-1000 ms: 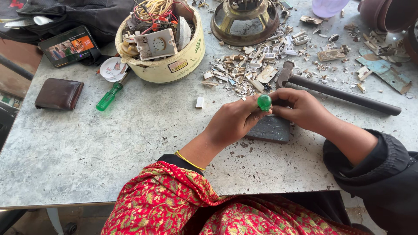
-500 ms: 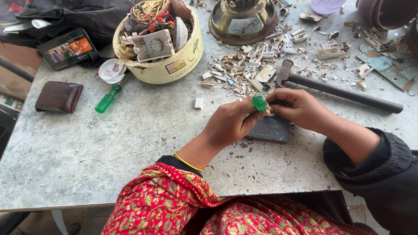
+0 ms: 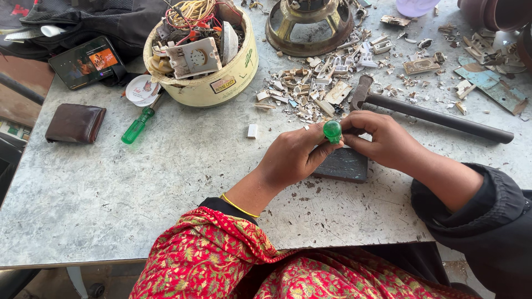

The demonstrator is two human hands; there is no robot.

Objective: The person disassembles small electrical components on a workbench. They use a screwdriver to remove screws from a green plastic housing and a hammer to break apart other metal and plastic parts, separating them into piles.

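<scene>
My left hand (image 3: 296,155) is closed around a screwdriver with a round green handle (image 3: 332,131), whose end points up toward me. My right hand (image 3: 382,138) pinches a small part right against the tool's tip; the part itself is hidden by my fingers. Both hands hover over a dark flat metal block (image 3: 346,165) on the grey table (image 3: 138,194). A hammer (image 3: 438,117) with a black handle lies just beyond my right hand.
A pile of broken white switch pieces (image 3: 321,91) lies past the hands. A cream bucket (image 3: 202,55) holds wires and sockets. A second green screwdriver (image 3: 138,124), a brown wallet (image 3: 75,123), a phone (image 3: 83,61) and a metal speaker frame (image 3: 310,22) sit around.
Both hands stayed together over the block. The green handle has shifted slightly as my left hand works it; nothing was picked up or let go.
</scene>
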